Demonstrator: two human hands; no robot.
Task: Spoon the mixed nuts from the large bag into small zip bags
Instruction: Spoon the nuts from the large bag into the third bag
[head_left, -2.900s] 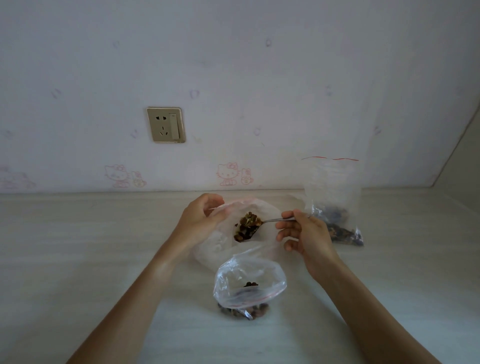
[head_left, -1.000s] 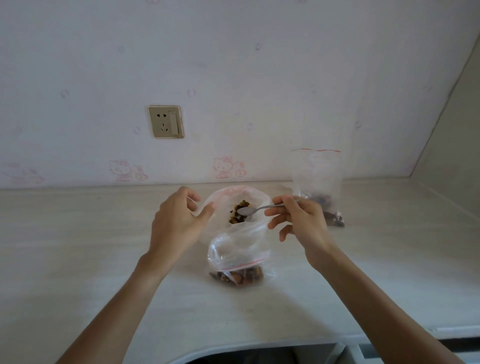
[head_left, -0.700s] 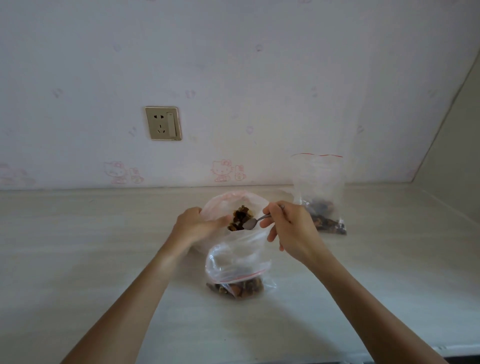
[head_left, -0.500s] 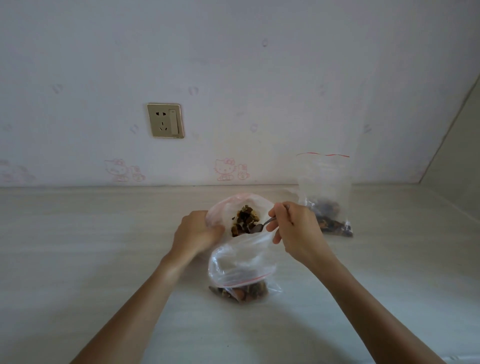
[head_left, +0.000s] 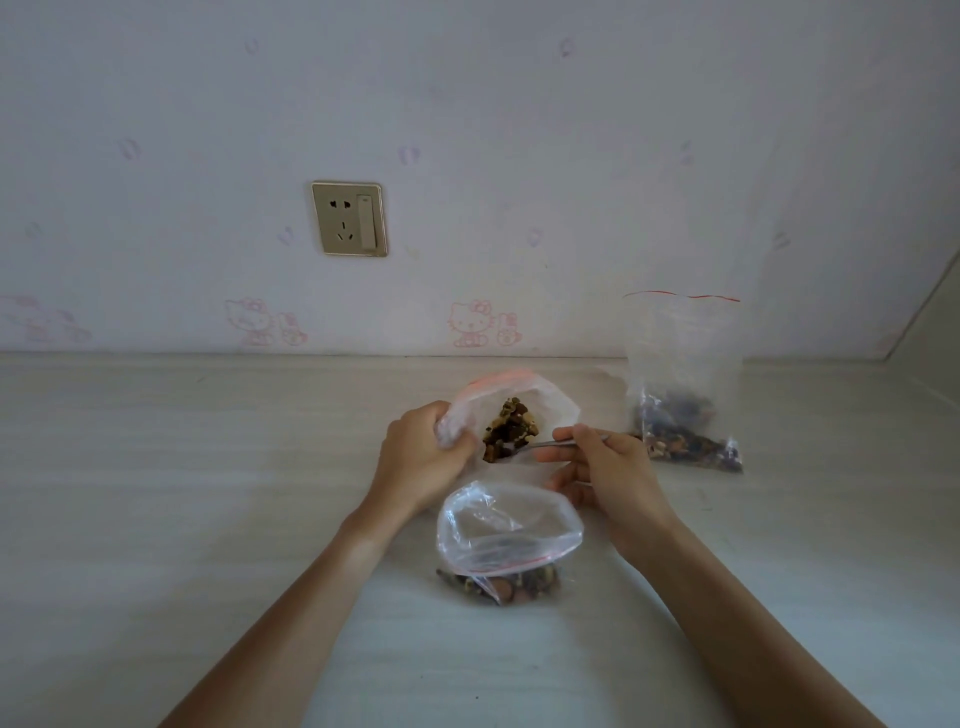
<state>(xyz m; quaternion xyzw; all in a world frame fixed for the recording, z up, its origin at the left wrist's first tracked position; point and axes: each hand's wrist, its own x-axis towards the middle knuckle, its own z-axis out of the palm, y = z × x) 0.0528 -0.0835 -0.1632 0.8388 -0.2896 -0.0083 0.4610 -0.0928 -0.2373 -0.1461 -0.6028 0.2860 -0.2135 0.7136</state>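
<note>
The large clear bag (head_left: 545, 402) lies on the table (head_left: 182, 493) with its mouth open and mixed nuts (head_left: 506, 434) showing inside. My left hand (head_left: 421, 467) grips the bag's left rim. My right hand (head_left: 608, 467) pinches a metal spoon (head_left: 550, 445) whose bowl reaches into the nuts. In front of both hands stands a small zip bag (head_left: 506, 535), mouth open, with nuts at its bottom.
A second small zip bag (head_left: 683, 384) with nuts in it leans upright against the wall at the right. A wall socket (head_left: 349, 218) is mounted above the table at the back. A side wall closes in at the far right.
The spoon went from hovering at the large bag's mouth to dipping into the nuts. My left hand closed on the bag's rim. The view shifted slightly.
</note>
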